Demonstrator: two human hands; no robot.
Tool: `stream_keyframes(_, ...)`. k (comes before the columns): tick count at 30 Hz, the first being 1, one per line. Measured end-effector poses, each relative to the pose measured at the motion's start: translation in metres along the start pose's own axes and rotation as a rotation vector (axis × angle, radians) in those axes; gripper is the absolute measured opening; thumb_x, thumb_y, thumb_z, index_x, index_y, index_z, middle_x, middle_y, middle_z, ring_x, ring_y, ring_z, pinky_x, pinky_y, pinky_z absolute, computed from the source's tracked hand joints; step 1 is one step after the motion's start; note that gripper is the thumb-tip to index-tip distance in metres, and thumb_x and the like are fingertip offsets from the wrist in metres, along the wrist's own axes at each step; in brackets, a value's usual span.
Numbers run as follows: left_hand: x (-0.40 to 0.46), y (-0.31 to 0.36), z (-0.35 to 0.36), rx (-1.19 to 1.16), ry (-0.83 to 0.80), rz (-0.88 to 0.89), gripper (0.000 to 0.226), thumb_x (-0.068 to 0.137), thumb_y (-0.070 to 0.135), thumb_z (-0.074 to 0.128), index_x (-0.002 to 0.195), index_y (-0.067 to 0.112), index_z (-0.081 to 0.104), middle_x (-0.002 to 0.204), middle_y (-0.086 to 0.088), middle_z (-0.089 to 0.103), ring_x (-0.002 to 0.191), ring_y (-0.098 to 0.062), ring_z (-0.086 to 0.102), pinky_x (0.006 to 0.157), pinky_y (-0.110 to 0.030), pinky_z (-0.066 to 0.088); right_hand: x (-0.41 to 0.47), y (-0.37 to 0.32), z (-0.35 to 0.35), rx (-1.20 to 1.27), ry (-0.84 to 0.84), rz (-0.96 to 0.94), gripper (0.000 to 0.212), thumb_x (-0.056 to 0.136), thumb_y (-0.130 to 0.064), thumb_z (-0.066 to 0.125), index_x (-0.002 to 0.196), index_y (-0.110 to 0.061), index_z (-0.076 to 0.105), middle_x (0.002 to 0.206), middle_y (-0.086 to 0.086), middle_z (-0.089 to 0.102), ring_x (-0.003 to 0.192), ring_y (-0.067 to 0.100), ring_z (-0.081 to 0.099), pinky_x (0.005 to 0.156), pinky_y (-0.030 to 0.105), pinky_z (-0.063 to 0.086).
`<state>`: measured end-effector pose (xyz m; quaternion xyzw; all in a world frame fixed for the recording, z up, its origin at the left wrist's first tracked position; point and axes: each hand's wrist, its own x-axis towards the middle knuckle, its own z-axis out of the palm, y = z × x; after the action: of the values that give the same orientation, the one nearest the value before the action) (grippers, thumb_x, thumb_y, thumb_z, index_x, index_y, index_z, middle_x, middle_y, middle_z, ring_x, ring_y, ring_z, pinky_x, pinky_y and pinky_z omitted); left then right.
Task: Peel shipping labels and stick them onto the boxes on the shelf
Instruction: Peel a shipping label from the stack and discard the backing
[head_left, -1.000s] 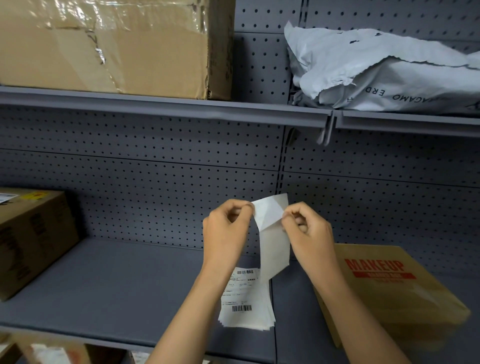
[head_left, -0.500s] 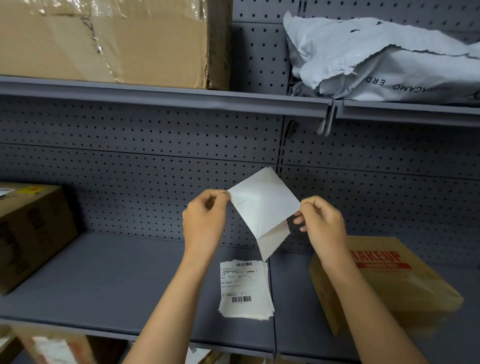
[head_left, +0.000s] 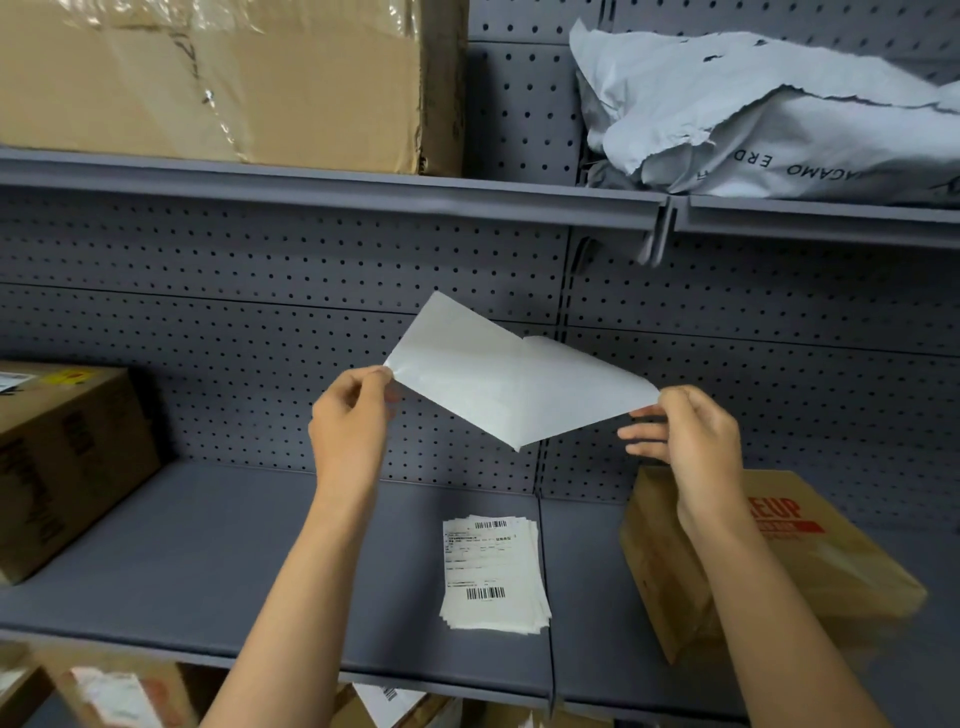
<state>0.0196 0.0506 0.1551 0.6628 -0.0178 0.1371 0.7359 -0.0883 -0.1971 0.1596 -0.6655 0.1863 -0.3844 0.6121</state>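
I hold a white shipping label (head_left: 470, 371) and its backing sheet (head_left: 587, 400) up in front of the pegboard, peeled almost apart and joined near the bottom corner. My left hand (head_left: 350, 421) pinches the label's left corner. My right hand (head_left: 691, 434) pinches the backing's right corner. Only blank white sides face me. Below them a stack of printed labels (head_left: 493, 574) lies on the grey middle shelf (head_left: 218, 561). A brown box with red lettering (head_left: 810, 561) sits on the shelf at the right, partly behind my right forearm.
A brown box (head_left: 62, 457) stands at the shelf's left end with a small label on top. On the upper shelf (head_left: 332, 187) rest a large taped carton (head_left: 218, 78) and a torn grey mailer bag (head_left: 769, 119). More boxes and labels show below the shelf edge.
My hands have moved apart and upward, drawing the label away from its backing. One second ago only a corner was lifted; now the two sheets are spread wide.
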Motion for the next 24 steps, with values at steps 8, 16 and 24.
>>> stream_keyframes(8, 0.004, 0.008, -0.019, -0.06, 0.036, -0.012, 0.019, 0.095, 0.026, 0.057, 0.078, 0.023, 0.064, 0.07, 0.006, 0.049, 0.064, -0.015, 0.045, 0.069, -0.033, 0.04, 0.003, -0.006, -0.009, 0.118, 0.106, 0.033, 0.02, 0.095, -0.016, 0.043, 0.086, -0.015, 0.06, 0.056, -0.008, 0.071, 0.063, 0.03, 0.068, 0.067, 0.042, 0.053)
stream_keyframes(16, 0.003, 0.014, -0.031, -0.107, 0.119, 0.03, 0.022, 0.09, 0.019, 0.054, 0.069, 0.025, 0.06, 0.064, 0.009, 0.05, 0.059, -0.012, 0.042, 0.062, -0.03, 0.038, 0.002, -0.014, -0.011, 0.246, 0.164, -0.111, 0.024, 0.093, -0.009, 0.038, 0.078, -0.018, 0.055, 0.074, -0.003, 0.059, 0.054, 0.002, 0.061, 0.052, 0.023, 0.049)
stream_keyframes(24, -0.018, 0.01, -0.026, -0.077, 0.006, 0.08, 0.02, 0.095, 0.021, 0.056, 0.079, 0.026, 0.067, 0.061, 0.013, 0.053, 0.054, -0.007, 0.045, 0.065, -0.027, 0.042, -0.007, 0.018, 0.016, -0.58, -0.072, -0.556, 0.022, 0.092, -0.023, 0.043, 0.079, -0.019, 0.059, 0.067, -0.004, 0.06, 0.056, 0.01, 0.058, 0.048, 0.025, 0.042)
